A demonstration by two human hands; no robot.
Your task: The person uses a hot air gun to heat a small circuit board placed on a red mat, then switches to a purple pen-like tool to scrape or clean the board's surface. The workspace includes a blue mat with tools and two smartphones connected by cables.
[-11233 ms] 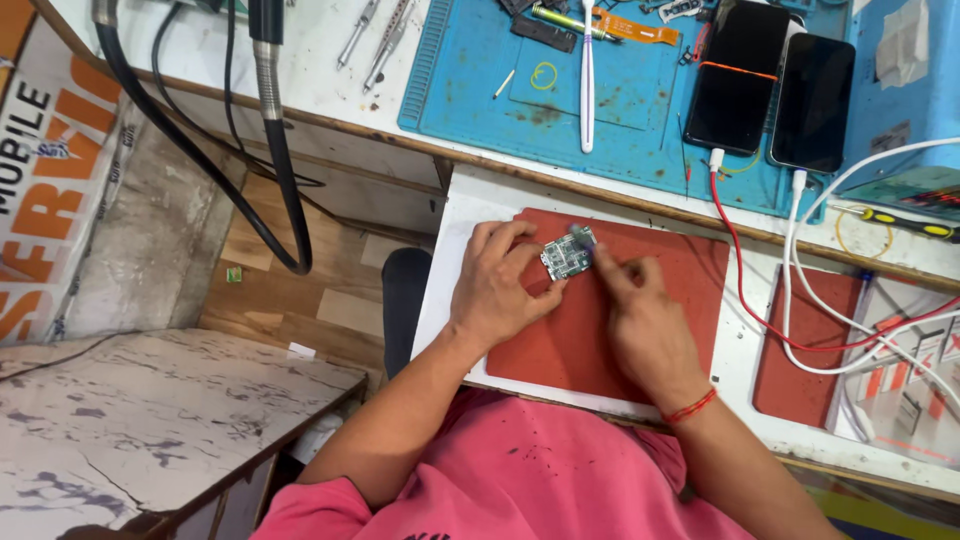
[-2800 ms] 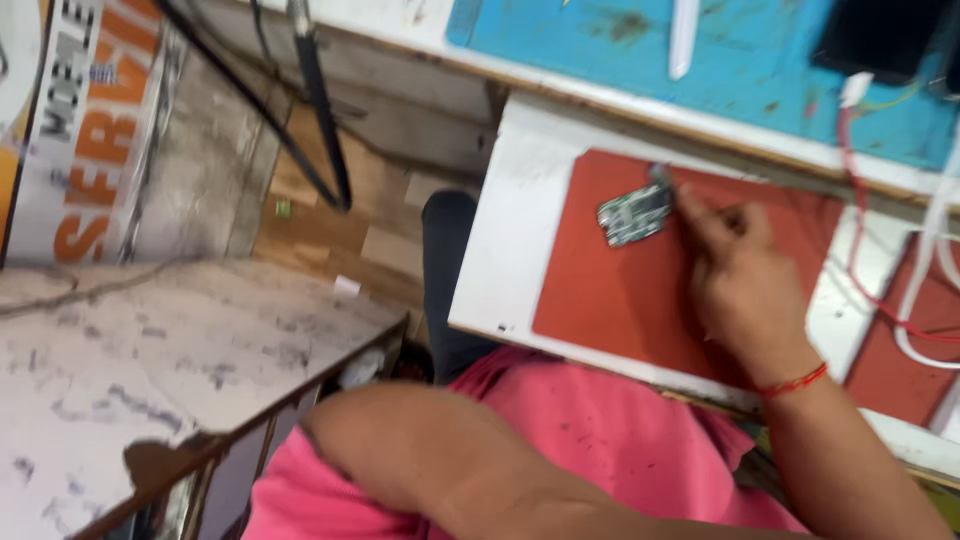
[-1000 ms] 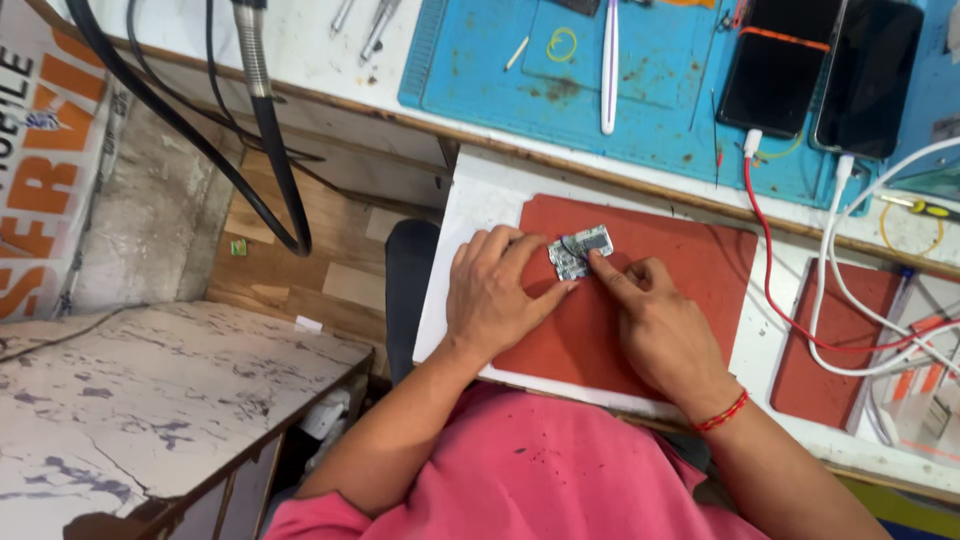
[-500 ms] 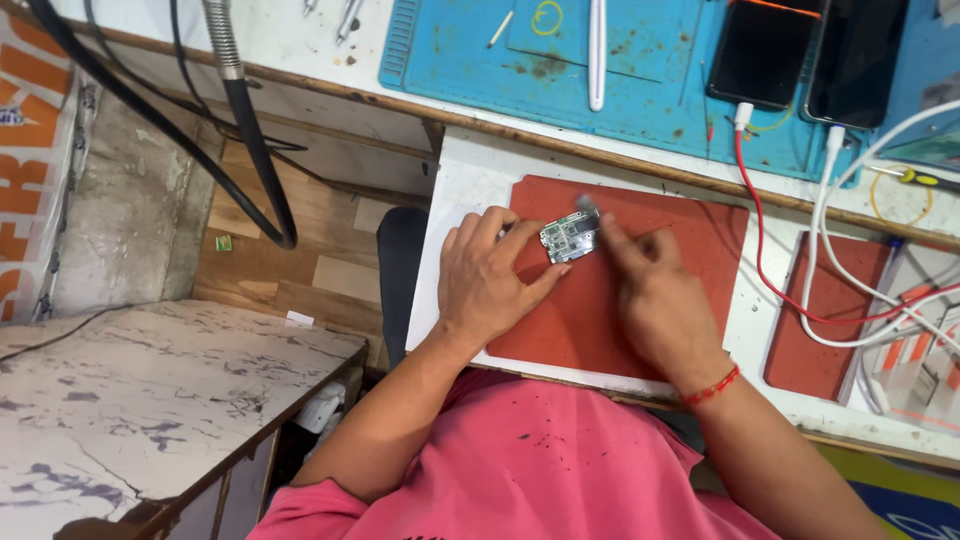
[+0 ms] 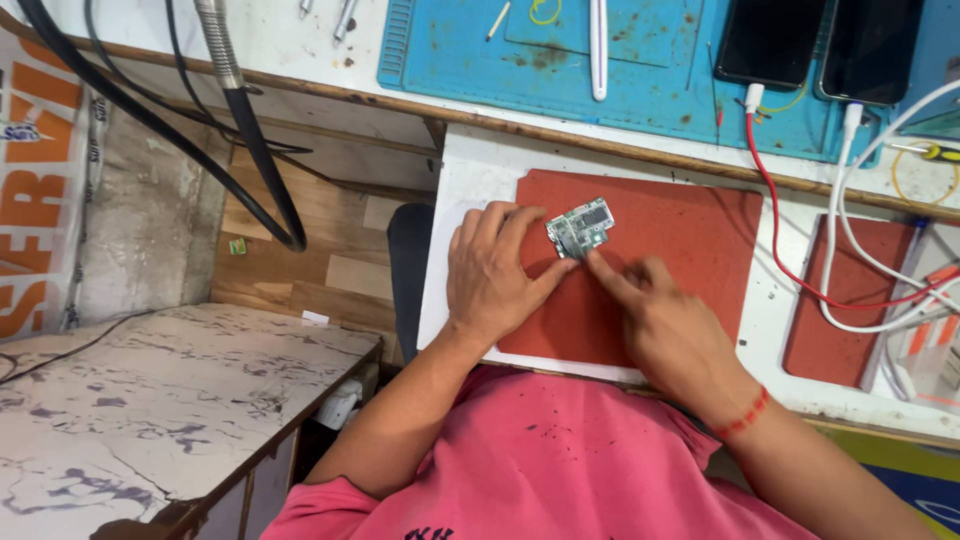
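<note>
Near the front edge of the red mat (image 5: 680, 300), the small circuit board (image 5: 580, 226) was pinched by the left hand (image 5: 495, 275) and touched from the near right by the right hand (image 5: 665, 325), forefinger extended, its long axis tilted toward the bench's far-right corner.

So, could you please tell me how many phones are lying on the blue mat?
2: one phone at the mat's top right, another phone beside it; both cropped.

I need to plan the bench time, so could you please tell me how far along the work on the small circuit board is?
Already done: the small green circuit board lies bare on the red rubber mat. In hand: the left hand steadies it while the right hand presses a fingertip at its edge. Left: two dark phones wait on the blue mat.
</note>
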